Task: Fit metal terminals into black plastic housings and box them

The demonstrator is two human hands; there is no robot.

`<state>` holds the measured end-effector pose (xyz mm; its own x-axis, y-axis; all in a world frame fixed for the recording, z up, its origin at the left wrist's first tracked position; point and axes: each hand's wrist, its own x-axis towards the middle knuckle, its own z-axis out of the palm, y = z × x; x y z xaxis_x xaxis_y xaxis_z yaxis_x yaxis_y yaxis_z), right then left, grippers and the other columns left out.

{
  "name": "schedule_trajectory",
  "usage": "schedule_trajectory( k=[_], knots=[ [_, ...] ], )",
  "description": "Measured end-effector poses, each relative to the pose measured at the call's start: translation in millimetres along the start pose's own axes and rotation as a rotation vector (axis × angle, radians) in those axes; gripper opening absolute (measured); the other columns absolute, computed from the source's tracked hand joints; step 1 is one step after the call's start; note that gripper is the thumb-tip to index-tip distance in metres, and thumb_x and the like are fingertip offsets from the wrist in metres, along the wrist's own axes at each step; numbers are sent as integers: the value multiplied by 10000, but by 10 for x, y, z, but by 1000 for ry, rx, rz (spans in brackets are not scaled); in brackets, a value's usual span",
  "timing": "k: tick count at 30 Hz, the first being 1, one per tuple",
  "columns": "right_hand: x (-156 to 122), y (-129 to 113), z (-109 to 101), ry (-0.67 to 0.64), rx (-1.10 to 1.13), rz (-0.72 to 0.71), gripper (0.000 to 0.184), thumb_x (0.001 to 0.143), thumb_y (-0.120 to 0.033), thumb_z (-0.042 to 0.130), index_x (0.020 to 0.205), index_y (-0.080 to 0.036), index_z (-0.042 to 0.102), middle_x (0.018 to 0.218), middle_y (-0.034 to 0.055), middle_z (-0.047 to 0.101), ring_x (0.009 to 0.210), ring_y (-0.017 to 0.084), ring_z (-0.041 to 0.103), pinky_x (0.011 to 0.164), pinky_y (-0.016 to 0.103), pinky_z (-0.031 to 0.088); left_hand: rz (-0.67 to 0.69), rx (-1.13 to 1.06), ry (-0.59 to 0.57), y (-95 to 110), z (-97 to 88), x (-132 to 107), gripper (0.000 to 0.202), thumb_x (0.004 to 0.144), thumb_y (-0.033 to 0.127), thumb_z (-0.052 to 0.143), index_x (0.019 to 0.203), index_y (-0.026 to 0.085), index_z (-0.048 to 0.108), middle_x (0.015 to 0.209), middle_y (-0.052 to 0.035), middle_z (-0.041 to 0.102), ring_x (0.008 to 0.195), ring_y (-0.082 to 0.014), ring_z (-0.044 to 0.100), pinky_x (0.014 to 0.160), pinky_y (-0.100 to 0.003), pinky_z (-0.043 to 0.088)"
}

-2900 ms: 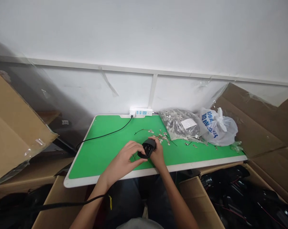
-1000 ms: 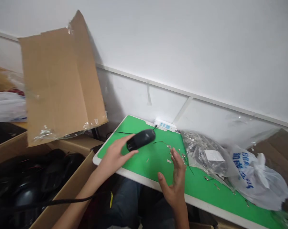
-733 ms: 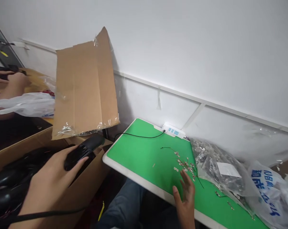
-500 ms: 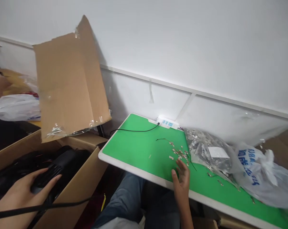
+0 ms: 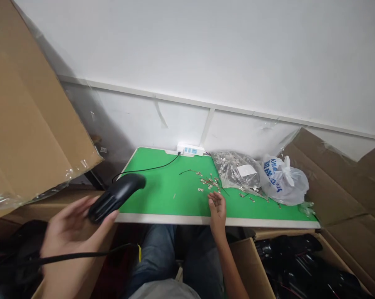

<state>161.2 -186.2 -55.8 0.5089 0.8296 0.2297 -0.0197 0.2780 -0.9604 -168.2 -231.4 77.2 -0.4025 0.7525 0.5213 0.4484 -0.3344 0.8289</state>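
Observation:
My left hand (image 5: 69,228) holds a black curved handheld device (image 5: 115,196) near the left end of the green table (image 5: 156,195); a black cable (image 5: 81,256) runs across my wrist. My right hand (image 5: 217,207) rests on the table's front part with its fingers loosely curled, just below a scatter of small metal pieces (image 5: 208,182). Whether the fingers pinch one of those pieces cannot be made out.
A white power strip (image 5: 190,149) with a black cord lies at the table's back edge. A clear bag of metal parts (image 5: 235,168) and a white printed bag (image 5: 282,178) sit at the right. Cardboard boxes holding black devices stand at left (image 5: 16,249) and right (image 5: 296,261).
My left hand carried a black device from the table into the left box and now lifts a black device back toward the table's left end. My right hand stayed by the metal pieces. The view swung back right.

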Motion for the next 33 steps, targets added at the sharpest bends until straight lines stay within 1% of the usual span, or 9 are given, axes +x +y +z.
schedule_trajectory(
  k=[2, 5, 8, 11, 17, 21, 25, 29, 33],
  knots=[
    [-16, -25, 9, 19, -6, 11, 523, 891, -578, 689, 1234, -200, 573, 1198, 131, 694, 1136, 259, 673, 1043, 491, 517, -24, -141, 5, 82, 278, 52, 643, 718, 403, 916, 1268, 278, 607, 1197, -55, 705, 1162, -306, 697, 1124, -574, 538],
    [-29, -42, 1, 30, -8, 20, 532, 883, -586, 690, 1221, -193, 574, 1179, 129, 692, 1111, 255, 675, 1028, 481, 520, -74, -321, -205, 235, 562, 117, 685, 746, 410, 896, 1323, 269, 554, 1212, -73, 707, 1236, -285, 678, 1132, -522, 539],
    [-32, -43, -15, 16, -26, 19, 530, 888, -588, 682, 1220, -189, 577, 1166, 127, 694, 1100, 253, 675, 1019, 472, 523, -125, -403, -361, 366, 658, 149, 731, 765, 439, 880, 1369, 272, 503, 1257, -94, 701, 1277, -284, 660, 1098, -487, 565],
    [-38, -38, -23, 0, -50, 13, 512, 897, -581, 674, 1220, -194, 582, 1160, 120, 696, 1096, 249, 677, 1012, 465, 528, -153, -436, -423, 425, 672, 149, 709, 793, 448, 859, 1368, 271, 485, 1315, -115, 687, 1257, -277, 672, 1037, -452, 601],
    [-65, -25, -19, -7, -64, -1, 465, 921, -561, 651, 1207, -198, 595, 1139, 118, 710, 1082, 242, 691, 999, 458, 547, -116, -392, -406, 344, 720, 109, 614, 814, 463, 833, 1298, 261, 516, 1272, -106, 703, 1226, -271, 689, 1024, -447, 605],
    [-50, -36, 5, 6, -55, -3, 451, 915, -551, 656, 1199, -204, 605, 1142, 116, 720, 1080, 242, 697, 992, 456, 556, 30, -78, -266, 347, 724, 88, 576, 801, 462, 837, 1270, 258, 574, 1253, -81, 696, 1242, -291, 671, 1132, -495, 520],
    [-43, -98, -11, 32, 1, 56, 457, 870, -558, 691, 1148, -201, 623, 1109, 113, 736, 1052, 256, 715, 976, 458, 564, 137, 191, -226, 431, 721, 113, 491, 851, 493, 772, 1255, 260, 618, 1238, -81, 696, 1176, -318, 684, 1072, -498, 539],
    [-180, -263, -278, 207, -46, 68, 483, 849, -590, 693, 1113, -189, 641, 1047, 109, 753, 1016, 272, 725, 962, 459, 559, 164, 260, -233, 416, 659, 173, 493, 850, 513, 772, 1249, 259, 633, 1223, -89, 702, 1164, -349, 680, 1040, -514, 547],
    [-381, -587, -982, 299, -340, 43, 532, 847, -609, 698, 1171, -189, 660, 1090, 110, 753, 1039, 289, 713, 957, 442, 549, 126, 173, -204, 388, 303, 166, 475, 829, 499, 813, 1216, 267, 667, 1154, -91, 695, 1133, -348, 674, 991, -493, 572]
  ],
)
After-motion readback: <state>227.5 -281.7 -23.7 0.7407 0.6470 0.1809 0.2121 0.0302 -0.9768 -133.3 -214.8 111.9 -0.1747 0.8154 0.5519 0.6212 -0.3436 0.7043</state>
